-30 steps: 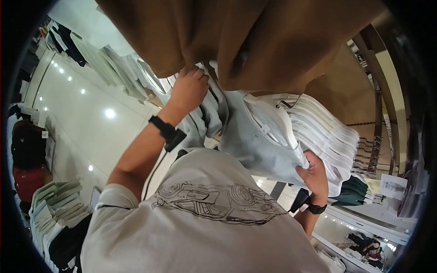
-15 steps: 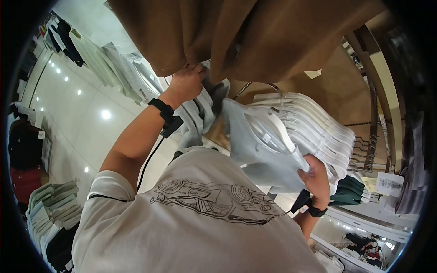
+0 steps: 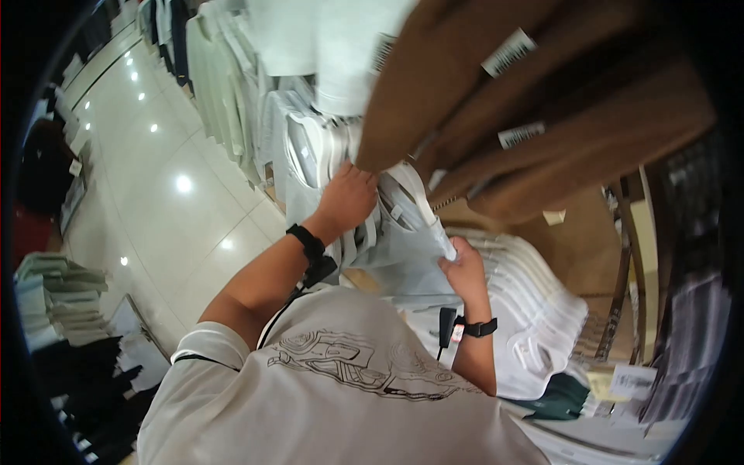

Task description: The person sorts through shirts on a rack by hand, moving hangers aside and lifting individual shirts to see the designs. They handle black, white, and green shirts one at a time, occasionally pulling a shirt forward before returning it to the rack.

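My left hand (image 3: 349,198), with a black band on the wrist, grips into a tight row of pale grey shirts (image 3: 310,147) on white hangers, fingers pushed between them. My right hand (image 3: 465,267), also with a black wristband, is closed on the upper edge of one pale grey shirt (image 3: 395,252). It holds that shirt against the same row, just right of my left hand. Both hands are close together under the brown garments. My own light printed T-shirt fills the bottom of the view.
Brown garments (image 3: 542,116) with barcode tags hang right above the hands. Another row of white shirts (image 3: 542,325) runs to the right, with a dark green garment (image 3: 566,395) and a price sign (image 3: 632,380) below. Glossy floor (image 3: 155,194) lies left, with folded stacks (image 3: 46,302) beyond.
My right hand has carried the pale grey shirt up and left, from beside the white row to the row my left hand holds. The view has swung towards that row.
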Motion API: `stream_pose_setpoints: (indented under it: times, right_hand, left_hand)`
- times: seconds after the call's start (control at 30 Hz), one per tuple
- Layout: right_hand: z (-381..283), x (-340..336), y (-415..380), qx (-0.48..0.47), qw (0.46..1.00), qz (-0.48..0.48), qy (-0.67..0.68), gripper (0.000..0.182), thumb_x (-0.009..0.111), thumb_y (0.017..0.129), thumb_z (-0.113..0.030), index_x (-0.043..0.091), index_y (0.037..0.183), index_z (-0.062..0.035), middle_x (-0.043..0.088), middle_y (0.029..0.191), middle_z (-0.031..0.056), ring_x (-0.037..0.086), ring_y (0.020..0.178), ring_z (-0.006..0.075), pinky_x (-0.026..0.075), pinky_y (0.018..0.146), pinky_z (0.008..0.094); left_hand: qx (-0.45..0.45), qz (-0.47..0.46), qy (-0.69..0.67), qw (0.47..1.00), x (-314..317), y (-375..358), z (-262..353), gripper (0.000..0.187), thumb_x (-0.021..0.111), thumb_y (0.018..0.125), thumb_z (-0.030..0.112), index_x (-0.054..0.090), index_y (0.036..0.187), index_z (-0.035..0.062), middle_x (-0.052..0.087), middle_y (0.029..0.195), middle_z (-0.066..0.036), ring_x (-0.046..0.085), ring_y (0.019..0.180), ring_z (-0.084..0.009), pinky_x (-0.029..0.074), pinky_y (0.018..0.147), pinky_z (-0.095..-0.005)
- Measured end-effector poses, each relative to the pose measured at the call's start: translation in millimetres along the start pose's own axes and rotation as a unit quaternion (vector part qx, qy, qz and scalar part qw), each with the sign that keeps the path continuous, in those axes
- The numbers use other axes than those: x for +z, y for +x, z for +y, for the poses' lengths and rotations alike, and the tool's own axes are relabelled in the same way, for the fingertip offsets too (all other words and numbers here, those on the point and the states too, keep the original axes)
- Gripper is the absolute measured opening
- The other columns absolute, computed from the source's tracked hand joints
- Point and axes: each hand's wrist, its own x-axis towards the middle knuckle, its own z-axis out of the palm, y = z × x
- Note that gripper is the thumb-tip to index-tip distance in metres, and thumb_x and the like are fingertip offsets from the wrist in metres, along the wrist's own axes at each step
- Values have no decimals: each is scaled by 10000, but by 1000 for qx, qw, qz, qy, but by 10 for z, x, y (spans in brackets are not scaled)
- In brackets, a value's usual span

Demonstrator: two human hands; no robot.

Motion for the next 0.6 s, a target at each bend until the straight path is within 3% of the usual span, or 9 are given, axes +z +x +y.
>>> stream_pose_setpoints:
  times: [0.1, 0.13, 0.23, 0.3, 0.4, 0.43, 0.47, 0.53, 0.6]
  right_hand:
    - [4, 131, 181, -9, 999, 20, 33, 246, 694, 785, -84, 676, 1024, -27, 702, 902, 189, 688, 877, 348, 519, 797, 400]
    - [-118, 146, 301, -25, 1000, 7, 13, 246, 694, 785, -84, 676, 1024, -27, 702, 902, 189, 688, 877, 348, 519, 797, 400]
    - [-276, 249, 519, -40, 998, 42, 34, 279, 702, 781, -106, 684, 1045, -19, 715, 928, 186, 698, 888, 338, 521, 809, 404]
    - [-208, 332, 744, -22, 998, 8, 54, 237, 691, 766, -18, 659, 999, 3, 699, 951, 78, 626, 872, 177, 491, 828, 307]
    - [-313, 462, 933, -31, 995, 76, 57, 324, 691, 761, -14, 657, 1081, 23, 700, 1051, 92, 630, 959, 186, 481, 892, 306]
    - [-282, 499, 989, -40, 994, 84, 63, 448, 688, 757, -2, 633, 1200, 35, 691, 1154, 116, 628, 1049, 195, 468, 959, 309]
    - [-269, 508, 1020, -40, 994, 82, 57, 448, 688, 757, -2, 633, 1200, 35, 691, 1154, 116, 628, 1049, 195, 468, 959, 309]
    - [-291, 477, 1070, -32, 990, 41, 129, 581, 707, 764, -86, 579, 1313, 53, 646, 1303, 201, 597, 1217, 295, 415, 1069, 336]
    - [-318, 453, 1070, -35, 992, 35, 117, 585, 702, 765, -60, 576, 1326, 48, 644, 1316, 185, 594, 1223, 286, 409, 1076, 333]
  left_hand:
    - [51, 93, 100, 989, 12, -118, -10, 391, 590, 898, 235, 680, 1204, 9, 662, 1199, -130, 517, 1306, -299, 331, 1152, -465]
    - [26, 106, 96, 989, 3, -185, -28, 391, 590, 898, 235, 680, 1204, 9, 662, 1199, -130, 517, 1306, -299, 331, 1152, -465]
    - [62, 79, 76, 992, 27, -280, 22, 365, 627, 886, 248, 675, 1172, 26, 626, 1225, -114, 536, 1261, -268, 362, 1143, -448]
    - [64, 90, 49, 993, 50, -320, 15, 363, 638, 871, 227, 672, 1165, 17, 619, 1238, -122, 525, 1286, -275, 360, 1150, -448]
    - [73, 111, -8, 991, 11, -370, -23, 362, 660, 840, 177, 666, 1158, 5, 602, 1270, -137, 501, 1330, -295, 352, 1165, -452]
    - [85, 116, -39, 989, -10, -416, -42, 365, 671, 824, 147, 662, 1158, 1, 593, 1289, -144, 488, 1349, -308, 346, 1173, -456]
    - [82, 119, -44, 989, -35, -461, -74, 365, 671, 824, 147, 662, 1158, 1, 593, 1289, -144, 488, 1349, -308, 346, 1173, -456]
    - [74, 150, -110, 980, -96, -543, -153, 374, 678, 804, 100, 663, 1167, 8, 577, 1322, -150, 475, 1366, -326, 351, 1174, -465]
    - [68, 163, -127, 976, -155, -631, -249, 371, 675, 809, 103, 662, 1168, 10, 579, 1320, -152, 478, 1362, -332, 360, 1169, -470]
